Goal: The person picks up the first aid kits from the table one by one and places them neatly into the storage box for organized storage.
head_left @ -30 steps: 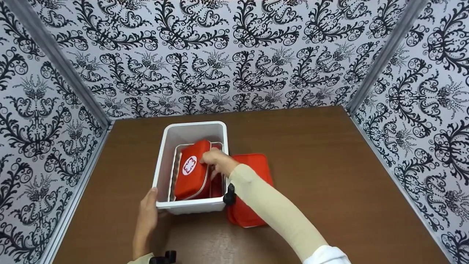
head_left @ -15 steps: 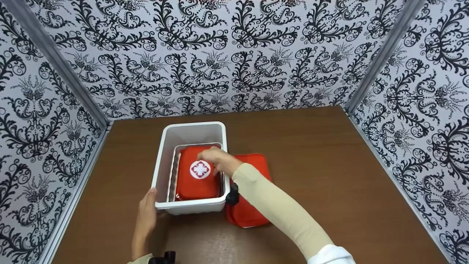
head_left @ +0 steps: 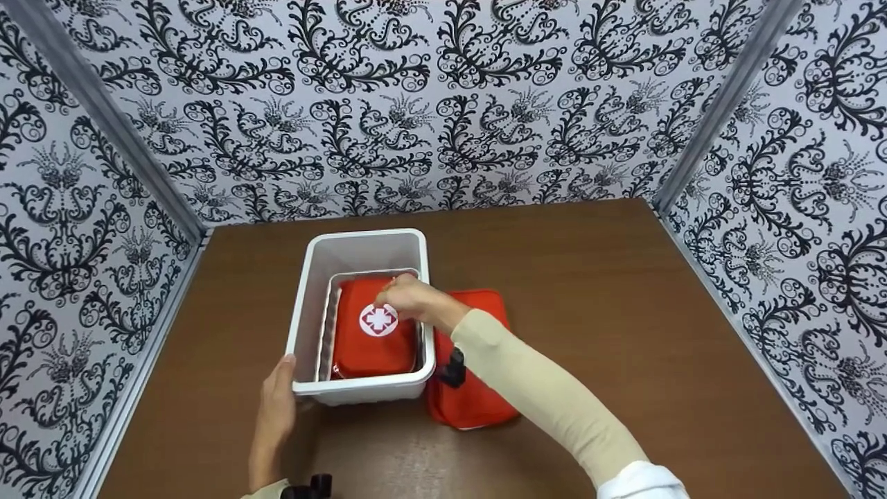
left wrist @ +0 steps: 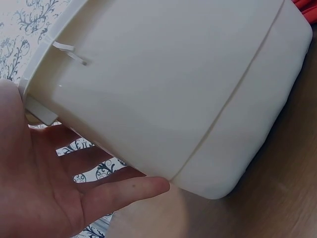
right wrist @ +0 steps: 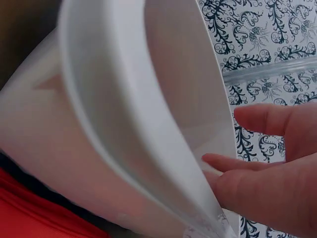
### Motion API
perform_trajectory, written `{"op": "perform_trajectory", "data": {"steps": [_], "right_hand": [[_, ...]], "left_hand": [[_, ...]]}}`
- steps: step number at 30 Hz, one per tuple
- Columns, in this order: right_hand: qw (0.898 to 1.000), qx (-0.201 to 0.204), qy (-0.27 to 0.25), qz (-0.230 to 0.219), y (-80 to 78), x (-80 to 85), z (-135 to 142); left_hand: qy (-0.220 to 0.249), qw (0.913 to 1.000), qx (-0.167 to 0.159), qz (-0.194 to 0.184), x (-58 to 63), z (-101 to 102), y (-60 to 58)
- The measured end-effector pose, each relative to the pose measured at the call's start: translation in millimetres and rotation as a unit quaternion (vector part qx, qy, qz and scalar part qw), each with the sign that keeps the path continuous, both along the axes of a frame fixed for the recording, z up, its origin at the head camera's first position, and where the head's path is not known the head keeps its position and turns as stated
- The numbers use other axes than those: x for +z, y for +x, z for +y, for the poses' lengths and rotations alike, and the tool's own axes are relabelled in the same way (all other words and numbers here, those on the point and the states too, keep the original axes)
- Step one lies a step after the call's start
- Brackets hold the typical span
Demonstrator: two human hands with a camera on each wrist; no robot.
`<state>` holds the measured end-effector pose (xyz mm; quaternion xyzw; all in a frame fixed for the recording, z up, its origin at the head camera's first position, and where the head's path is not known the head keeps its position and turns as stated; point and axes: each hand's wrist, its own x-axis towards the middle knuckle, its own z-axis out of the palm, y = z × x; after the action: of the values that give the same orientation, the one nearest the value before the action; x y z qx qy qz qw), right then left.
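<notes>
A white plastic bin (head_left: 360, 383) stands tilted slightly in the head view, with a red first-aid pouch (head_left: 360, 350) lying flat inside, its white cross emblem facing up. Around the pouch runs a pale-edged, clear-looking inner case (head_left: 326, 339). My left hand (head_left: 278, 398) grips the bin's near left corner, thumb at the rim and fingers along the outer wall (left wrist: 148, 89). Over the bin's right side reaches my right hand (head_left: 412, 298), hovering above the pouch and overlapping its emblem. Its fingers (right wrist: 262, 119) are loosely extended with nothing between them.
Another red, flat pouch-like item (head_left: 478, 395) lies on the brown table (head_left: 589, 312) against the bin's right side, partly under my right forearm. Patterned walls (head_left: 443, 138) enclose the table at the back and both sides.
The red first-aid pouch has gone from tipped up on its side to lying flat in the bin. My right hand has let go of it and lifted slightly. My left hand stays put.
</notes>
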<state>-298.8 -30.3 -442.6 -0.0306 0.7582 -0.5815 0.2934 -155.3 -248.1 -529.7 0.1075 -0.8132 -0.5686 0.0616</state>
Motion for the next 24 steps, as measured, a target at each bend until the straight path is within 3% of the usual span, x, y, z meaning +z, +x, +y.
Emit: {"op": "perform_trajectory", "data": {"steps": [3, 12, 17, 24], "right_hand": [[1.0, 0.002, -0.007, 0.022, -0.2, 1.3, 4], [0.995, 0.075, -0.004, 0.062, 0.5, 9.1, 21], [0.994, 0.072, -0.012, 0.08, 2.8, 15.5, 31], [0.989, 0.039, 0.007, 0.14, 8.2, 15.5, 43]], "left_hand": [[0.0, 1.0, 0.002, 0.005, 0.6, 0, -0.3], [-0.001, 1.0, 0.002, -0.002, 0.4, 0, -0.3], [-0.001, 0.9999, 0.004, -0.014, 0.2, 0, -0.4], [0.001, 1.0, 0.003, -0.008, -2.0, 0, -0.2]]}}
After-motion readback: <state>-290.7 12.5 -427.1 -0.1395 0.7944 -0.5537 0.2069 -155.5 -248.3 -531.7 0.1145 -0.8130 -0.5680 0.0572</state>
